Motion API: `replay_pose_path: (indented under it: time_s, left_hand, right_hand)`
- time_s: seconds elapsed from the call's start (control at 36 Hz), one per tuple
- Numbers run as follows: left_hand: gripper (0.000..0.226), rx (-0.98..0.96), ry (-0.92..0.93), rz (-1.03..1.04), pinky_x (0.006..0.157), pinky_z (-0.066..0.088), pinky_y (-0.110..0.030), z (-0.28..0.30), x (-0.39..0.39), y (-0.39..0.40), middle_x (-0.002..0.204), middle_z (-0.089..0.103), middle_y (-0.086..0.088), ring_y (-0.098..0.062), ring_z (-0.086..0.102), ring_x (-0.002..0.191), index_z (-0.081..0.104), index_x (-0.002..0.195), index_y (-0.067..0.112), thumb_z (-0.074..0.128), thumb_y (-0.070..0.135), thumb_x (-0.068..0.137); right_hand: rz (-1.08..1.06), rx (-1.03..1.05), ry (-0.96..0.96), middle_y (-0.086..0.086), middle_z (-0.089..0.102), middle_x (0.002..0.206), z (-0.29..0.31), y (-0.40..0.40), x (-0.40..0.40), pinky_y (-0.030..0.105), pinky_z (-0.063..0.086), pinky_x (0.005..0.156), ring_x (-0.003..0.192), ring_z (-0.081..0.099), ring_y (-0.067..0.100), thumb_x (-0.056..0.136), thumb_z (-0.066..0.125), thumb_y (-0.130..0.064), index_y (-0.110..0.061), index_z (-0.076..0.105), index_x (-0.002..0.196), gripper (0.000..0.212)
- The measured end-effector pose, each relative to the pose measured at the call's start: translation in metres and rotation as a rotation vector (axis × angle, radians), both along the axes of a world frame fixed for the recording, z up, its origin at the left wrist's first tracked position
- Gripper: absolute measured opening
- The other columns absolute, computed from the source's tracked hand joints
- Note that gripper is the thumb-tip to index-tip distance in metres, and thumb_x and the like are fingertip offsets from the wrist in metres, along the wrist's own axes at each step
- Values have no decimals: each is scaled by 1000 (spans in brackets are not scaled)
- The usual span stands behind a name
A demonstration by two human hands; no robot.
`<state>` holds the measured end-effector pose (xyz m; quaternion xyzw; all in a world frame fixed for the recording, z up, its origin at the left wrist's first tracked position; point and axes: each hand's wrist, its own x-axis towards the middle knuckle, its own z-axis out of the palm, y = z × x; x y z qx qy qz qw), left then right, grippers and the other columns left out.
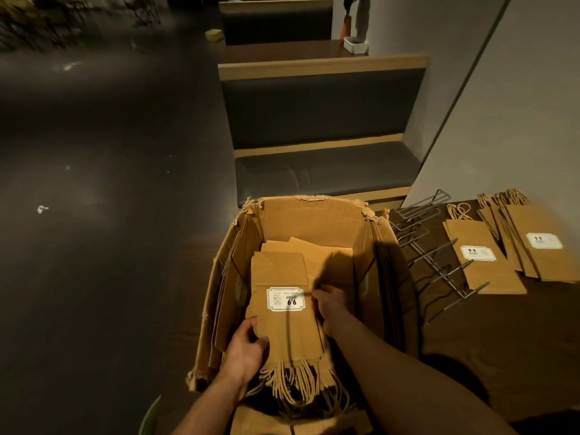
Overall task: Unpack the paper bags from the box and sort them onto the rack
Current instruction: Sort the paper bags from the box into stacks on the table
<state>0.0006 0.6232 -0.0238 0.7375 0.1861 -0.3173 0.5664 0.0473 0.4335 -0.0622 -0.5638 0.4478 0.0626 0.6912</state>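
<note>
Early stage: both hands, left hand (pixel 243 350) and right hand (pixel 329 304), grip a stack of paper bags (pixel 284 318) inside the cardboard box (pixel 317 218); wire rack (pixel 436 246) unfilled, some bags (pixel 483 262) on tabletop (pixel 502 340) right.

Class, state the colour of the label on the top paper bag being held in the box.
White label with black print, clearest in the head view.

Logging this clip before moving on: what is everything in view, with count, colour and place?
Cardboard box: one, brown, open, centre.
Stack of paper bags: count unclear, brown, inside box, white label on top.
Wire rack: one, grey metal, on table right of box.
Bags on table: two piles, brown, right of rack.
Booth bench: one, dark seat, behind box.
Left hand: grips stack's left edge.
Right hand: fingers at stack's right edge.
</note>
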Motion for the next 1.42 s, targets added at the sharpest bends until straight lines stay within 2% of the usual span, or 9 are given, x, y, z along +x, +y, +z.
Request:
replay_pose_path:
  time_s: [0.14,0.31,0.5,0.72,0.94,1.14,1.25,1.33,1.42]
  left_hand:
    - [38,-10,-8,14,100,48,-48,-5,1,4,120,64,3,-19,60,111,56,122,35,56,10,94]
    - [38,-83,12,82,89,55,-48,-8,4,7,117,68,-1,-22,67,102,57,124,32,55,9,94]
    - [37,-73,-14,108,95,50,-50,-5,3,1,113,67,1,-24,64,102,55,121,33,58,10,92]
    - [62,-123,18,24,107,36,-60,0,0,-3,131,59,-7,-40,52,124,48,133,31,56,67,83]
    - [65,-281,-45,105,85,56,-50,16,2,-2,127,55,-2,-30,63,110,37,140,46,55,4,94]
    - [34,-689,84,236,65,62,-35,37,5,-7,121,64,-26,-37,68,97,61,126,12,45,4,97]
    - [34,-779,18,213,63,61,-29,49,5,-20,120,63,-30,-30,71,88,59,126,-1,46,8,95]
    - [37,-694,-95,237,54,57,-28,56,6,-28,93,68,-24,-23,63,71,62,110,0,48,30,94]
    - [48,-445,-304,191,64,44,-37,75,11,-45,61,48,-8,-22,46,58,53,70,10,27,33,103]
  right_hand:
    - [99,-82,66,15,69,106,-9,4,6,42,54,89,98,65,31,86,67,-11,-4,66,114,29]
    - [178,-455,-123,4,56,69,28,-26,15,26,38,57,68,53,19,96,53,-21,-13,62,74,25]
    - [637,-916,-157,1,60,84,97,-45,16,34,51,77,78,59,17,99,44,-33,-18,60,88,25]
    - [1162,-397,-30,9,63,121,58,16,-22,36,46,99,112,59,24,97,51,-24,-13,63,121,29]
    - [1046,-496,-234,-2,47,141,62,-13,-37,29,47,101,130,46,16,92,47,4,-20,55,131,47]
    - [1016,-789,-398,4,39,149,63,-41,-45,43,35,112,139,33,21,84,70,-14,-22,48,138,59]
    - [895,-1000,-524,12,63,113,70,-39,-46,37,47,92,110,57,25,74,61,-39,-13,66,101,38]
    - [737,-1065,-517,3,62,90,80,-41,-41,28,51,73,84,60,15,91,51,-25,-20,63,85,14]
    - [737,-958,-472,-2,65,109,96,-53,-43,24,52,84,98,62,7,95,55,-27,-18,58,117,24]
